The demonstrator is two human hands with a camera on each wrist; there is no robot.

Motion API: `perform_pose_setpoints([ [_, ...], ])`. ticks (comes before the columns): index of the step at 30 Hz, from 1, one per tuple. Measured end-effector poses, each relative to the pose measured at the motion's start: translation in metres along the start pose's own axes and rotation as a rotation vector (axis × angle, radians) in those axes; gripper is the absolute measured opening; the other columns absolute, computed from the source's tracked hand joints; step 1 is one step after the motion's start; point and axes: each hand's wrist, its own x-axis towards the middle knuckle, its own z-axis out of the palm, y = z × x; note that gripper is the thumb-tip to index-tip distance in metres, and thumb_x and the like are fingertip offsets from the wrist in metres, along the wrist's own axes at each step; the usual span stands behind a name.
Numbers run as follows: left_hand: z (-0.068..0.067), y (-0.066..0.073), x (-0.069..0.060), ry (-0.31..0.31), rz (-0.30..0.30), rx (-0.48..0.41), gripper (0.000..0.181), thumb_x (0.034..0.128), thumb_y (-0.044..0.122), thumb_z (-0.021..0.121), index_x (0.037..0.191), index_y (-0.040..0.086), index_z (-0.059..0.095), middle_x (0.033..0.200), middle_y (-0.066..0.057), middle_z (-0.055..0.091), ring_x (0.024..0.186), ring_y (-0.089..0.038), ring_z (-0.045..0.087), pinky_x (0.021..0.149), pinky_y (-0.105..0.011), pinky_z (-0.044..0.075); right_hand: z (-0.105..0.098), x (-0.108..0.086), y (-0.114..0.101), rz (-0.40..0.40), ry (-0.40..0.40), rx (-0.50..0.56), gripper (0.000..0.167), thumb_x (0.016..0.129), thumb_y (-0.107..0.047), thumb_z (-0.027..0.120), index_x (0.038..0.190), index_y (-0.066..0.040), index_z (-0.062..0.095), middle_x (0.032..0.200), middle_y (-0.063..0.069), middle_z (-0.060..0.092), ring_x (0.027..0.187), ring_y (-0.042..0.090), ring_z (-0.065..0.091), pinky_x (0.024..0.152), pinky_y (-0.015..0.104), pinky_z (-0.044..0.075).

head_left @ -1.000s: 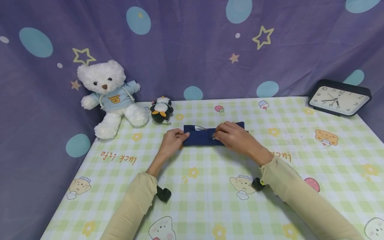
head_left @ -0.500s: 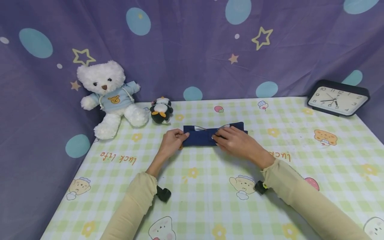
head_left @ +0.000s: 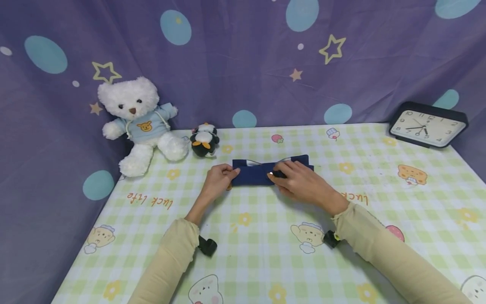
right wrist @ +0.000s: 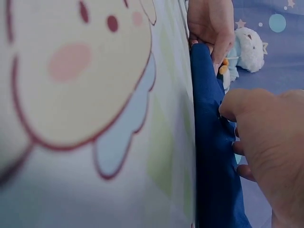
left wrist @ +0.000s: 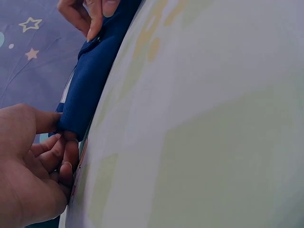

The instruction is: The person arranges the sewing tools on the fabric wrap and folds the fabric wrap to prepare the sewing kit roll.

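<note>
A long navy fabric pouch (head_left: pixel 252 175) lies across the tablecloth, its back edge gaping to show a white lining. My left hand (head_left: pixel 219 179) pinches its left end, thumb on top and fingers curled beneath, as the left wrist view (left wrist: pixel 28 161) shows. At the pouch's flap, right of the middle, my right hand (head_left: pixel 300 179) has its thumb and bent fingers around the flap's edge. A small shiny spot, perhaps a snap, shows by that thumb. In the right wrist view the right hand (right wrist: pixel 270 142) covers part of the navy pouch (right wrist: pixel 209 142).
A white teddy bear (head_left: pixel 142 122) in a blue hoodie sits at the back left, beside a small penguin plush (head_left: pixel 204 139). A black-framed clock (head_left: pixel 429 125) leans at the back right. A purple curtain (head_left: pixel 243 63) hangs behind the checked table (head_left: pixel 243 253).
My right hand has shifted slightly right and toward me along the flap, its fingers spreading a little; the back-edge lining beside it now shows. My left hand has stayed put.
</note>
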Motion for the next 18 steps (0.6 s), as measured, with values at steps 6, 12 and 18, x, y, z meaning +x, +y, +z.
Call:
perform_pose_setpoints([
  [6, 0.0002, 0.0008, -0.0014, -0.004, 0.008, -0.003, 0.025, 0.1043, 0.020, 0.066, 0.092, -0.001, 0.066, 0.063, -0.004, 0.058, 0.054, -0.018, 0.057, 0.059, -0.031, 0.042, -0.0001, -0.0004, -0.0003, 0.037, 0.005, 0.075, 0.035, 0.095, -0.013, 0.076, 0.129, -0.006, 0.073, 0.126, 0.015, 0.057, 0.099, 0.029, 0.056, 0.082, 0.041, 0.049],
  [12, 0.0007, 0.0007, -0.0017, -0.023, 0.003, -0.031, 0.026, 0.1048, 0.019, 0.065, 0.089, -0.002, 0.063, 0.059, -0.001, 0.049, 0.052, -0.018, 0.049, 0.058, -0.031, 0.038, 0.0036, -0.0017, 0.0007, 0.069, 0.010, 0.179, 0.035, 0.095, -0.010, 0.077, 0.129, -0.004, 0.073, 0.129, 0.017, 0.056, 0.106, 0.030, 0.054, 0.086, 0.039, 0.050],
  [18, 0.0002, 0.0003, -0.0013, -0.028, 0.012, -0.027, 0.027, 0.1050, 0.020, 0.064, 0.087, 0.000, 0.061, 0.057, 0.000, 0.045, 0.050, -0.017, 0.046, 0.057, -0.030, 0.036, 0.0062, -0.0021, 0.0018, 0.126, 0.028, 0.273, 0.033, 0.096, -0.015, 0.077, 0.128, -0.006, 0.074, 0.130, 0.016, 0.055, 0.111, 0.030, 0.053, 0.088, 0.039, 0.052],
])
